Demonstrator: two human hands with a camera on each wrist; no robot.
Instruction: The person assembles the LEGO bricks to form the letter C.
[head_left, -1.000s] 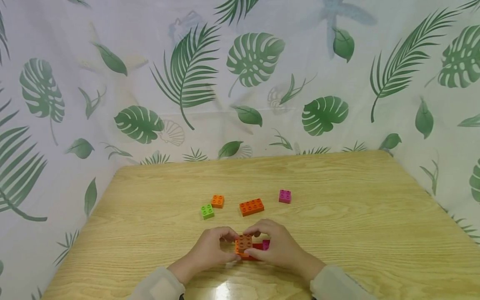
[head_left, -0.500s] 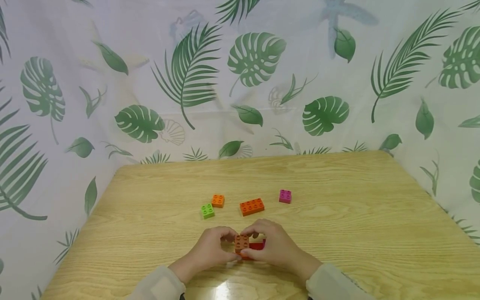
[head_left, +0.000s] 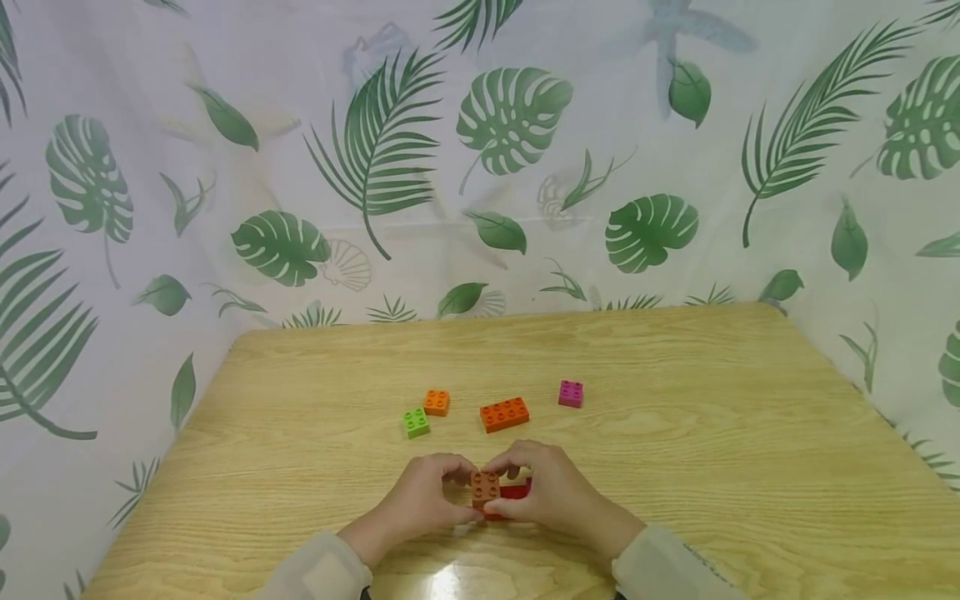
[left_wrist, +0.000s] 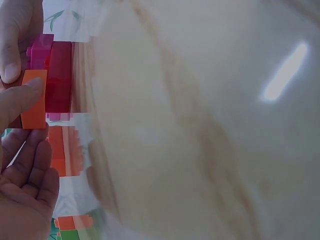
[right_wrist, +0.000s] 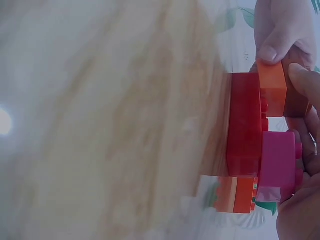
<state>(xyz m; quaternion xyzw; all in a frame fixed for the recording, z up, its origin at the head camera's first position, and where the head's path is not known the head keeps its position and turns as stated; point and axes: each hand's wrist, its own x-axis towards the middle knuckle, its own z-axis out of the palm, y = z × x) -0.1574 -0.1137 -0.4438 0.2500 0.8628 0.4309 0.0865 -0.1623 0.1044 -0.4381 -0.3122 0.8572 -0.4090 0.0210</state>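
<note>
A long red brick [right_wrist: 244,125] lies on the table before me, with a magenta brick [right_wrist: 277,165] on one end and an orange brick [right_wrist: 273,82] on the other. Over the orange one sits a brown brick [head_left: 485,485], its studs upward in the head view. From the left, my left hand [head_left: 423,496] pinches the orange brick, the thumb on its near side. My right hand [head_left: 555,492] holds the brown brick between thumb and fingers and covers much of the magenta one in the head view.
Farther back on the wooden table [head_left: 675,400] lie a lime green brick [head_left: 416,422], a small orange brick [head_left: 437,402], a longer orange brick [head_left: 504,414] and a loose magenta brick [head_left: 571,393]. A leaf-print cloth [head_left: 420,275] hangs behind the table.
My right hand has shifted slightly left with the brown brick, which now covers the orange brick's top. The left hand has stayed in place.
</note>
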